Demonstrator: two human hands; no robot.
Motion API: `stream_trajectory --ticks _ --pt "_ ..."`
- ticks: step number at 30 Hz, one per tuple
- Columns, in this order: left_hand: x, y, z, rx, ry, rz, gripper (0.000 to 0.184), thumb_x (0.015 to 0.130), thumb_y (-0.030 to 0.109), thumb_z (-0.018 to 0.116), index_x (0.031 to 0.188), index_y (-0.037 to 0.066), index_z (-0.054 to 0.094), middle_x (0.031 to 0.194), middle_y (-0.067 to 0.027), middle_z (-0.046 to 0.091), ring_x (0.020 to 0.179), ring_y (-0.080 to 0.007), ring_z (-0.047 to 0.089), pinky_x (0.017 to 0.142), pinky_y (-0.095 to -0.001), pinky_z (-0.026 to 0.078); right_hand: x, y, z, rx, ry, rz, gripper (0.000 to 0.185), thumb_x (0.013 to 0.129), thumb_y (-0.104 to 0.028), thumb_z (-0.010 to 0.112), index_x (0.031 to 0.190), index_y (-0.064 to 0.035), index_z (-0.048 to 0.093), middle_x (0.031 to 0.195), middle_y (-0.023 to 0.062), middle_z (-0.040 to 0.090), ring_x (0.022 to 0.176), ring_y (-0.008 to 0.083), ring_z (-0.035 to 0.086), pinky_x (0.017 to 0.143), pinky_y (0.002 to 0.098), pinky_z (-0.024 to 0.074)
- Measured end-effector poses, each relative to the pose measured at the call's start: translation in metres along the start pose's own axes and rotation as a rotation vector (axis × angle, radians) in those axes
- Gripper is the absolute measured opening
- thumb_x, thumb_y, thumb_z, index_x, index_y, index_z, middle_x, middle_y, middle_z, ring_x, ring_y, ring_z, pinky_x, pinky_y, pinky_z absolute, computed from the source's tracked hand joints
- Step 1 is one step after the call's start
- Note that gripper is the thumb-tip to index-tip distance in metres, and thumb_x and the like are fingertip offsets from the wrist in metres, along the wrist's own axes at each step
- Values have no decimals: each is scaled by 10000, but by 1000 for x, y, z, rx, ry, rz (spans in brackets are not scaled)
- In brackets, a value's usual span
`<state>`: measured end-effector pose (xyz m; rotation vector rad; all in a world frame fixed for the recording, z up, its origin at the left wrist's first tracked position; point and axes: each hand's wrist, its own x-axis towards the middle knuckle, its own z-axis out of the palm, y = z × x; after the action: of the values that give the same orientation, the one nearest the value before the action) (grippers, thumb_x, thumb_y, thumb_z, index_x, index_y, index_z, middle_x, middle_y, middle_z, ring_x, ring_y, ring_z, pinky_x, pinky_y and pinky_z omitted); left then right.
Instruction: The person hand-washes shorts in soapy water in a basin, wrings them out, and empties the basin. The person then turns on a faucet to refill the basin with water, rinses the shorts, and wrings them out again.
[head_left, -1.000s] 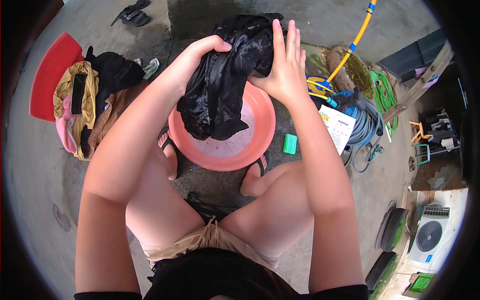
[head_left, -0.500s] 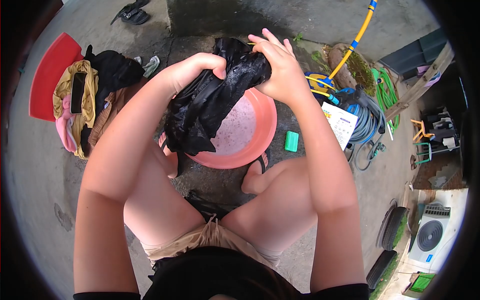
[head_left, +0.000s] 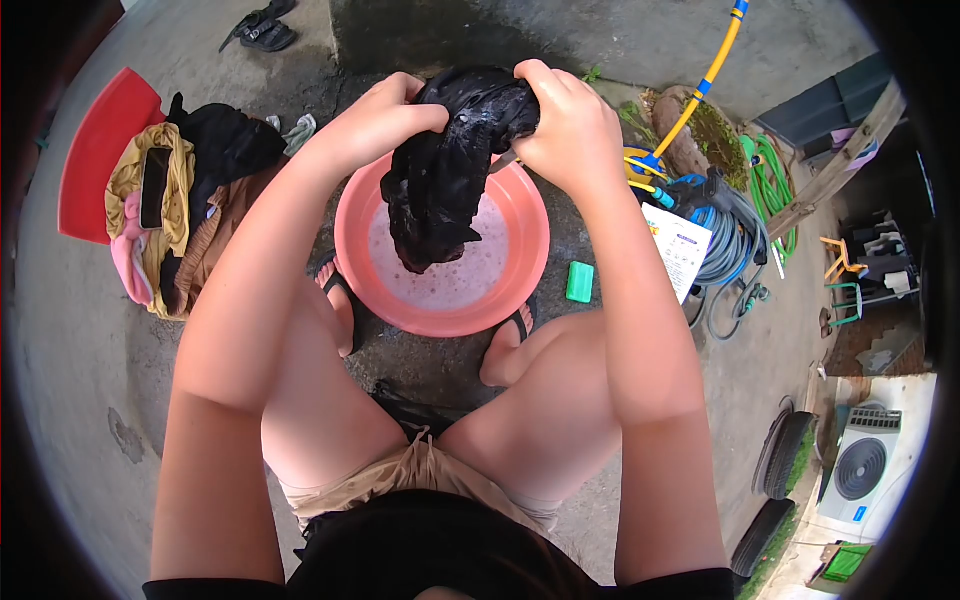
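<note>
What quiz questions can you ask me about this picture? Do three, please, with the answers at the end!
1. True or false: the left hand and the right hand both hold the black cloth.
2. What colour is the block beside the basin? A red, B green, C blue.
3. Fill in: the clothes pile lies to the ___ of the basin.

Key: 1 true; 2 B; 3 left.

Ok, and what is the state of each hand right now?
Left hand: closed, holding the black garment.
Right hand: closed, holding the same black garment.
</note>
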<state>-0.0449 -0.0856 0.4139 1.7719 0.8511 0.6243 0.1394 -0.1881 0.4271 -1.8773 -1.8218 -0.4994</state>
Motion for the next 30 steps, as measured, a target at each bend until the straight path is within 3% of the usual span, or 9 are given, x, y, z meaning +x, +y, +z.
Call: stream_trajectory --ticks 8,11,13,15,18,19,21,23,30 --pt "-11 9 13 283 206 118 526 848 435 521 572 -9 585 508 -50 533 552 -160 522 610 -311 434 1 0 0 -152 19 54 479 608 -107 696 1065 -182 573 895 55 619 900 291 623 713 413 515" --pt "-14 6 21 107 -48 95 579 861 488 497 579 -7 604 501 -74 558 553 -156 528 577 -313 422 1 3 3 -178 52 99 470 609 -110 696 1059 -181 581 890 61 618 897 295 624 690 419 517" --pt "-23 2 40 -204 -453 -241 793 892 669 276 687 8 662 640 -71 630 577 -118 524 570 -250 391 3 3 4 -181 63 116 465 609 -112 696 1056 -180 586 883 65 616 894 296 626 676 423 518" --pt "-30 -3 59 -563 -691 -505 955 828 793 237 1021 -53 637 914 -128 663 796 -148 578 709 -256 427 3 -2 6 -175 72 113 464 610 -114 694 1057 -180 589 876 64 613 890 293 626 672 424 518" --pt "-24 -12 78 -759 -521 -528 1143 754 875 235 1332 -97 405 1246 -182 537 1085 -219 516 906 -320 396 4 -12 6 -164 71 113 467 611 -113 692 1062 -179 590 867 61 608 890 290 626 669 426 518" --pt "-18 -15 76 -717 -487 -456 1231 713 906 242 1422 -101 242 1407 -210 376 1280 -290 366 1058 -416 266 3 -14 6 -163 67 116 469 611 -113 691 1064 -179 590 865 60 607 891 288 626 668 426 518" --pt "-8 -22 67 -828 -395 -487 1249 705 912 236 1428 -107 222 1451 -223 324 1367 -312 274 1114 -466 159 3 -13 8 -155 85 82 466 614 -122 696 1065 -175 591 862 60 603 896 285 626 675 425 520" --pt "7 -24 57 -899 -348 -464 1207 709 907 226 1470 -29 185 1517 -204 223 1425 -325 164 1135 -509 17 2 -16 3 -122 103 32 463 613 -126 702 1060 -169 593 857 64 600 897 288 624 682 422 522" --pt "25 -23 42 -1082 41 -208 431 856 404 520 1047 22 578 1028 -104 636 974 -216 577 912 -425 406 -4 -28 13 275 -48 117 484 629 -155 763 1072 -89 577 1019 118 639 928 315 639 764 386 530"
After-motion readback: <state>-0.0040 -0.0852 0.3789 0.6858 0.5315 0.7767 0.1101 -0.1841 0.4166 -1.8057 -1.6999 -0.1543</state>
